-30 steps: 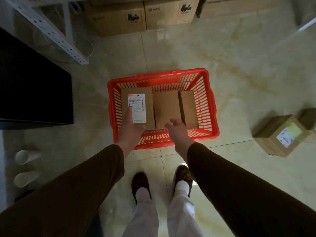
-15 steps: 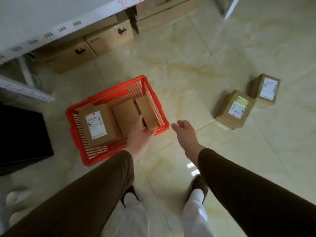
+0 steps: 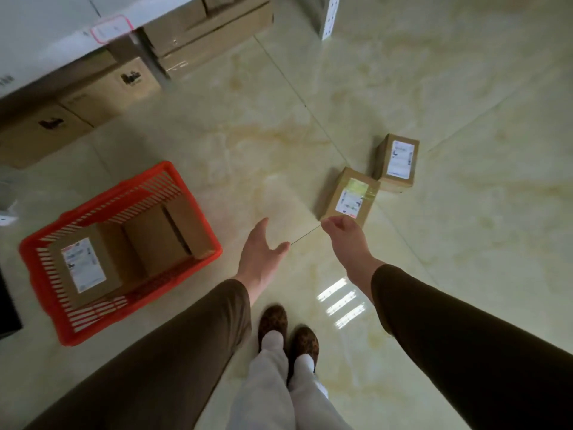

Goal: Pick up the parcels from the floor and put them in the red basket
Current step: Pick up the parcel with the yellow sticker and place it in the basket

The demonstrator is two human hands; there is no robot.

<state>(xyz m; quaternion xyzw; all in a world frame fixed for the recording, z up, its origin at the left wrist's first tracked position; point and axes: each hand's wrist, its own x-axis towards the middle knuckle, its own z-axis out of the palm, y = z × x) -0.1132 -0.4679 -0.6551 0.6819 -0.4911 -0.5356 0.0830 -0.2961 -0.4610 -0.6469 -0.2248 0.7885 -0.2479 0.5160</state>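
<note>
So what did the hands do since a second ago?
The left hand let go of the labelled cardboard parcel in the red plastic basket and came out empty. The right hand swung out to the nearer taped cardboard parcel on the floor. Three parcels stay in the basket, two on the floor.

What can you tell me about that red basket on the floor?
The red basket is a rectangular crate, apparently plastic, with slotted walls and a solid rim. It sits flat on the glossy tiled floor, left of the person's feet, and neither hand touches it. Inside lie three brown cardboard parcels side by side; the leftmost parcel shows a white shipping label facing up.
</note>
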